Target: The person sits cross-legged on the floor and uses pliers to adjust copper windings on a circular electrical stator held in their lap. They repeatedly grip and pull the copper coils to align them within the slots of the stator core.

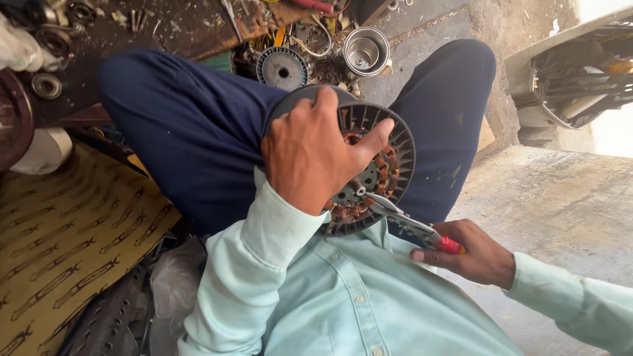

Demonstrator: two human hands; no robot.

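On the person's lap, between the two dark blue trouser legs, rests a round motor stator [372, 173] with black fins around its rim and copper windings inside. The left hand [310, 155] lies over its left half, fingers pressed together and curled over the top edge, thumb stretched across the windings, so much of the disc is hidden beneath the palm. The right hand [475, 254] is closed around the red handle of a pair of pliers [405, 221]; their metal nose touches the hub near the stator's centre.

Beyond the knees, a second finned rotor [282, 68] lies flat on the littered ground, with a shiny steel cup [366, 51] just beside it to the right among loose wires. Bearings and rings [47, 84] sit well apart on the dark bench at upper left. A patterned yellow mat [66, 237] covers the floor at left, and bare concrete [560, 204] spreads to the right.
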